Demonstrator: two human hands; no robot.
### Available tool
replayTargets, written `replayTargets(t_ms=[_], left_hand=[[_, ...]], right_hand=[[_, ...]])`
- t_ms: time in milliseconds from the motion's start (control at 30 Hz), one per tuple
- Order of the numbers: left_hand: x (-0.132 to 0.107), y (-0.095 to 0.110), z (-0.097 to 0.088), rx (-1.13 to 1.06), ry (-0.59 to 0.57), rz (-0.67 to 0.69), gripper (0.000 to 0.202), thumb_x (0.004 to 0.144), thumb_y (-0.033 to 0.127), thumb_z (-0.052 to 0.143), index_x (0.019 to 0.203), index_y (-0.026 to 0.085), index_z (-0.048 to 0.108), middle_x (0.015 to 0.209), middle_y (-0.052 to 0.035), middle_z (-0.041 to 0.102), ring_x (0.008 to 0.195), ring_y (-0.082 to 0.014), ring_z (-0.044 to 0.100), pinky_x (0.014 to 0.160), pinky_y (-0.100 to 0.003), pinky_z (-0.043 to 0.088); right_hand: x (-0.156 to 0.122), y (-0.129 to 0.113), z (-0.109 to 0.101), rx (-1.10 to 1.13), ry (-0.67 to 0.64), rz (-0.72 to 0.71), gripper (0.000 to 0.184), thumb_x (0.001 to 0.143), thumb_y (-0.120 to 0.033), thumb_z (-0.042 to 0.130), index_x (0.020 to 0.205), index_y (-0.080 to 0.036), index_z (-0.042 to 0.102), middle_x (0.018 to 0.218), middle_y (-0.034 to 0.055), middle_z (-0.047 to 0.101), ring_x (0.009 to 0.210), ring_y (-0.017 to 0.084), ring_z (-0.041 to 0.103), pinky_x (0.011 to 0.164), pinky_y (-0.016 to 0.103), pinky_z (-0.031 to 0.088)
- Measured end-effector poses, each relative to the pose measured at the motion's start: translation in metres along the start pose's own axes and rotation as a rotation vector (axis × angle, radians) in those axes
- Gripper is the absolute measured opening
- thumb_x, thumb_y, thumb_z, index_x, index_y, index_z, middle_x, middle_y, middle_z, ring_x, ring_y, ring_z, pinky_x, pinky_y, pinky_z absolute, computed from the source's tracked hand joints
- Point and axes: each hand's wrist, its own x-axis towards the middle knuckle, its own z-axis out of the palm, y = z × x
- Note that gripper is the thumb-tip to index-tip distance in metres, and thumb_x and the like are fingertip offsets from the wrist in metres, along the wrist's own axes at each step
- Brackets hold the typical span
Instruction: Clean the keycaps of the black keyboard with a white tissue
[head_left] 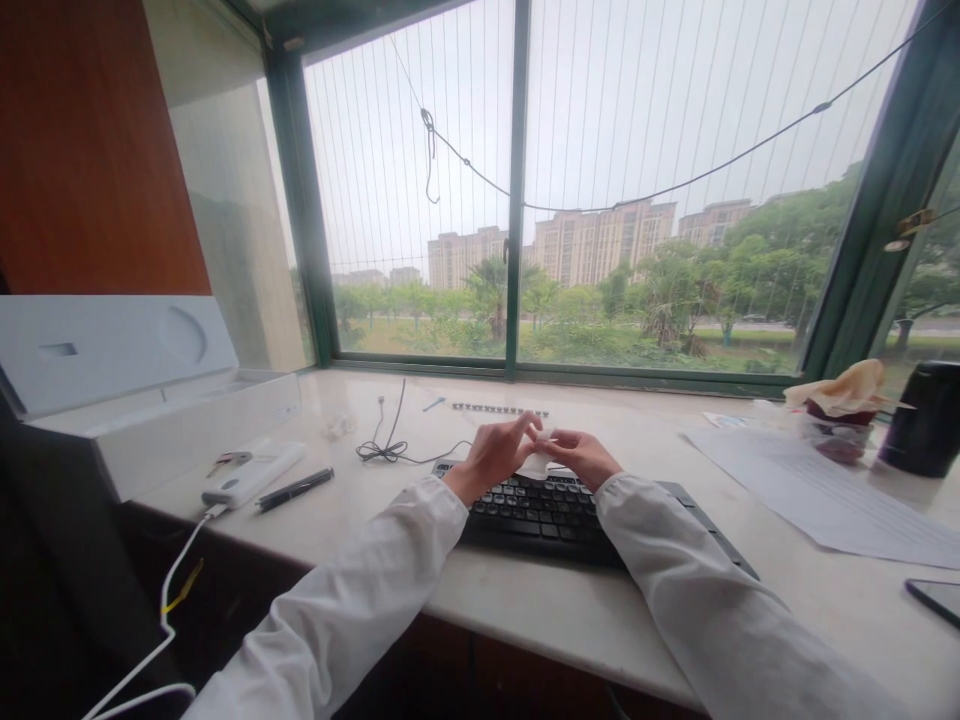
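A black keyboard [547, 515] lies on the pale stone sill, its upper part partly hidden by my hands. Over its back rows both hands meet at a small white piece [534, 466] that looks like soft tissue or cloth; its kind is too blurred to be sure. My left hand [495, 455] has its fingers bent and pinched on the white piece from the left. From the right, my right hand [581, 457] grips it between thumb and fingers. Behind the hands, a row of small dark keycaps [495, 408] stands along the sill.
A coiled black cable [384, 450] and a small blue tool [433, 404] lie left of the keyboard. Nearer are a black pen [295, 490], a white power bank [255, 475] and an open white box [202, 425]. Paper sheets [825, 495], a phone [937, 598] and a dark bottle [924, 420] are right.
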Motion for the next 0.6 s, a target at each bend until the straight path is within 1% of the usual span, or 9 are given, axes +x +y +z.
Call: replayTargets(t_ms=[133, 300, 467, 600], left_hand=[[-0.001, 0.0006, 0.0001, 0.02, -0.038, 0.043, 0.027, 0.087, 0.03, 0.063, 0.111, 0.027, 0.053, 0.096, 0.0033, 0.073, 0.087, -0.0188, 0.071, 0.069, -0.024, 0.049], [-0.0006, -0.0016, -0.0002, 0.007, 0.007, -0.022, 0.029, 0.087, 0.028, 0.063, 0.113, 0.028, 0.052, 0.098, 0.0036, 0.074, 0.087, -0.0182, 0.071, 0.072, -0.025, 0.05], [-0.0005, -0.0017, -0.0002, 0.04, 0.046, 0.0, 0.025, 0.089, 0.035, 0.06, 0.112, 0.027, 0.053, 0.095, 0.0025, 0.073, 0.084, -0.0187, 0.071, 0.07, -0.026, 0.049], [-0.0013, -0.0003, 0.0004, 0.088, 0.035, 0.013, 0.025, 0.09, 0.044, 0.058, 0.108, 0.027, 0.057, 0.084, 0.0026, 0.073, 0.076, -0.0181, 0.07, 0.066, -0.024, 0.046]], right_hand=[[-0.0011, -0.0002, -0.0003, -0.008, -0.028, 0.013, 0.051, 0.055, -0.055, 0.082, 0.083, -0.015, 0.071, 0.079, 0.0056, 0.073, 0.081, 0.022, 0.066, 0.078, 0.033, 0.047], [0.0002, -0.0052, 0.0017, 0.037, 0.008, 0.008, 0.06, 0.05, -0.058, 0.083, 0.09, -0.013, 0.074, 0.084, 0.0078, 0.074, 0.086, 0.025, 0.066, 0.083, 0.037, 0.047], [-0.0007, -0.0051, 0.0058, 0.037, 0.009, 0.018, 0.056, 0.058, -0.059, 0.079, 0.092, -0.014, 0.074, 0.082, 0.0056, 0.072, 0.082, 0.022, 0.064, 0.076, 0.032, 0.047], [-0.0016, -0.0026, 0.0071, -0.001, -0.051, 0.047, 0.058, 0.064, -0.061, 0.075, 0.096, -0.013, 0.074, 0.085, 0.0071, 0.072, 0.081, 0.021, 0.064, 0.072, 0.03, 0.047]])
